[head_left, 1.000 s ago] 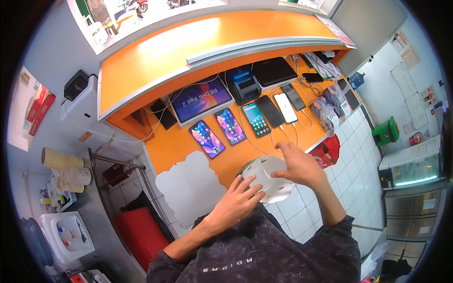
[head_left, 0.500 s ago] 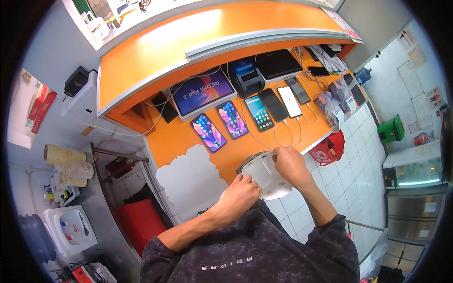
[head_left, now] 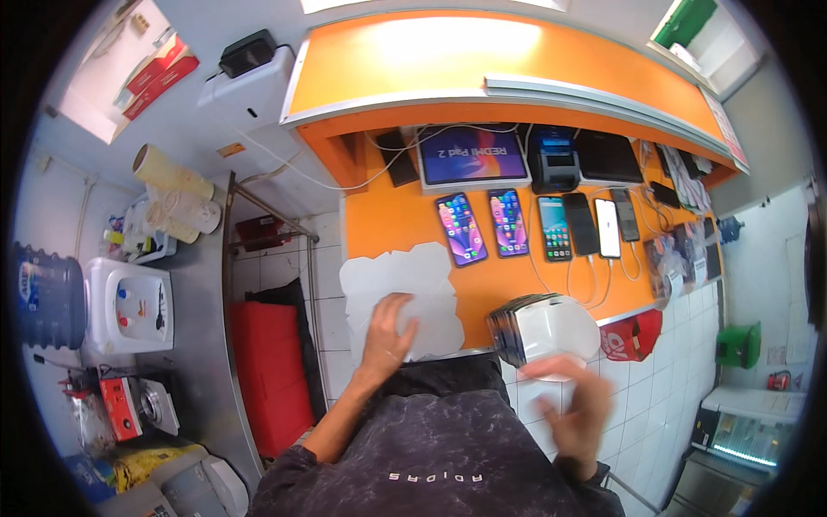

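Observation:
A flat white card sheet with wavy, scalloped edges [head_left: 431, 297] lies on the orange counter at its front left. My left hand [head_left: 385, 345] is over this sheet with its fingers stretched out and nothing gripped in them. To the right, at the counter's front edge, sits a nested stack of white card trays [head_left: 556, 332] with dark outer sides. My right hand [head_left: 584, 409] is just below the stack, blurred by motion, thumb and forefinger apart. I see nothing in it. Whether its forefinger touches the top tray's rim I cannot tell.
Several phones [head_left: 510, 222] lie in a row across the orange counter [head_left: 396, 224], some joined to white cables. Behind them stand a tablet box [head_left: 474, 157] and a small dark printer [head_left: 556, 159]. A red bag [head_left: 633, 334] hangs below the right edge. Left is a steel table [head_left: 202, 345].
Both hands have come away from the white tray they were holding, which now sits on the stack. My left hand has moved over the flat sheet. The view has turned leftward.

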Motion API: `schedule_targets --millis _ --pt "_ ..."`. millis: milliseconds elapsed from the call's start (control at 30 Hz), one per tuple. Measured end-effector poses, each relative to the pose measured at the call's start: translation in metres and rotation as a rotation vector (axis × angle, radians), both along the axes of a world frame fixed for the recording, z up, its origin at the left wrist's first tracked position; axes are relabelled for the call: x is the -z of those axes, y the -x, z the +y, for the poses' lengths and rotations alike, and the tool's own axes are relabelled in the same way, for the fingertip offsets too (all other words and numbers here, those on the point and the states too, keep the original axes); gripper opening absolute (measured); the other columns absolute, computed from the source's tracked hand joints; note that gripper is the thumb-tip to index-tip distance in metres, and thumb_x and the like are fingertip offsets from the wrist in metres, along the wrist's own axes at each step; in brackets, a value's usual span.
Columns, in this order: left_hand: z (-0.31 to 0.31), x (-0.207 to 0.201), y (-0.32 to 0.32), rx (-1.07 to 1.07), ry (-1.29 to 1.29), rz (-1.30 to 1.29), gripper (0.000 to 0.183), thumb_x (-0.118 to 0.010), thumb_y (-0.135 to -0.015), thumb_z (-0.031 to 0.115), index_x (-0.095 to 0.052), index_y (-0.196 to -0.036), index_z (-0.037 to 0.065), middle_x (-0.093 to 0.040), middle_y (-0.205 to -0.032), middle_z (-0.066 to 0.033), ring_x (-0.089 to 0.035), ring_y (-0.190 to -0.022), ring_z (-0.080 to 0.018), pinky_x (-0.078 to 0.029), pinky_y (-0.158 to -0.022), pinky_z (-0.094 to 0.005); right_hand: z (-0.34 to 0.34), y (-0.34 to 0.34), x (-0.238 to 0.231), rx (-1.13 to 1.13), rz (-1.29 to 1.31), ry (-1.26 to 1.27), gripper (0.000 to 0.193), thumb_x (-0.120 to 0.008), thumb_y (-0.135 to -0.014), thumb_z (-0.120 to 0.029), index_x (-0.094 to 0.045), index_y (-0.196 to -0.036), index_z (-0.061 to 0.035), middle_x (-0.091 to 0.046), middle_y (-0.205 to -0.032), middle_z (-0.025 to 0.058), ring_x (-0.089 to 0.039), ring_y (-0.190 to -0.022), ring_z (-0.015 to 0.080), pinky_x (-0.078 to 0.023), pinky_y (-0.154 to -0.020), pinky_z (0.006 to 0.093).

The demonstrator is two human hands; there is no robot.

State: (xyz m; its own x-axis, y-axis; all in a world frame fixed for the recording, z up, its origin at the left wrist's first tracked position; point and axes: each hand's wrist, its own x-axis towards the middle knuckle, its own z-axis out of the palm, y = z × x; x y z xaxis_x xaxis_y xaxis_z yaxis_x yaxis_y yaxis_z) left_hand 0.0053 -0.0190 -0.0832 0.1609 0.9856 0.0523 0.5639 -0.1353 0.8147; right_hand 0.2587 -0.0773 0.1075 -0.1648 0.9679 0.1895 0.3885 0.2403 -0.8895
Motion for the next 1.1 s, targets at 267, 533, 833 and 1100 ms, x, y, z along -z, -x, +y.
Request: schedule_targets --millis 267,533,833,1100 --pt "-0.045 0.097 0.064 -0.396 0.397 0.065 0.079 -0.071 -0.082 0.020 -0.031 -0.143 -0.010 -0.038 -0.142 -0.0352 -0.035 -0.137 -0.0448 -0.028 -0.114 -0.0450 0.058 0.094 0.229 0.131 -0.377 0.342 0.078 -0.067 -0.088 -0.025 -0.026 -0.144 0.0094 -0.035 -0.144 0.0341 -0.034 -0.136 0.0465 -0.030 -0.112 0.0487" --pt "-0.060 0.085 0.054 -0.335 0.443 -0.007 0.077 -0.067 -0.085 0.024 -0.030 -0.146 -0.005 -0.031 -0.147 -0.0364 -0.027 -0.141 -0.0463 -0.027 -0.115 -0.0450 0.047 0.094 0.276 0.208 -0.381 0.258 0.083 -0.069 -0.084 -0.018 -0.022 -0.146 0.0102 -0.037 -0.142 0.0353 -0.035 -0.134 0.0488 -0.030 -0.111 0.0501" --pt "-0.057 0.065 0.053 -0.589 0.303 -0.181 0.061 -0.068 -0.083 0.011 -0.042 -0.136 -0.004 -0.060 -0.117 -0.0232 -0.059 -0.108 -0.0295 -0.046 -0.093 -0.0373 0.051 0.081 0.287 0.364 0.026 0.374 0.072 -0.068 -0.083 -0.010 -0.030 -0.142 0.0047 -0.049 -0.130 0.0251 -0.050 -0.122 0.0377 -0.040 -0.104 0.0429" --pt "-0.040 -0.010 0.062 -0.352 0.051 -0.482 0.023 -0.060 -0.091 0.004 -0.064 -0.113 -0.002 -0.067 -0.103 -0.0112 -0.062 -0.087 -0.0138 -0.050 -0.076 -0.0277 0.057 0.088 0.230 0.476 0.081 0.420 0.064 -0.066 -0.090 -0.016 -0.033 -0.142 0.0026 -0.052 -0.125 0.0177 -0.053 -0.116 0.0277 -0.044 -0.097 0.0376"
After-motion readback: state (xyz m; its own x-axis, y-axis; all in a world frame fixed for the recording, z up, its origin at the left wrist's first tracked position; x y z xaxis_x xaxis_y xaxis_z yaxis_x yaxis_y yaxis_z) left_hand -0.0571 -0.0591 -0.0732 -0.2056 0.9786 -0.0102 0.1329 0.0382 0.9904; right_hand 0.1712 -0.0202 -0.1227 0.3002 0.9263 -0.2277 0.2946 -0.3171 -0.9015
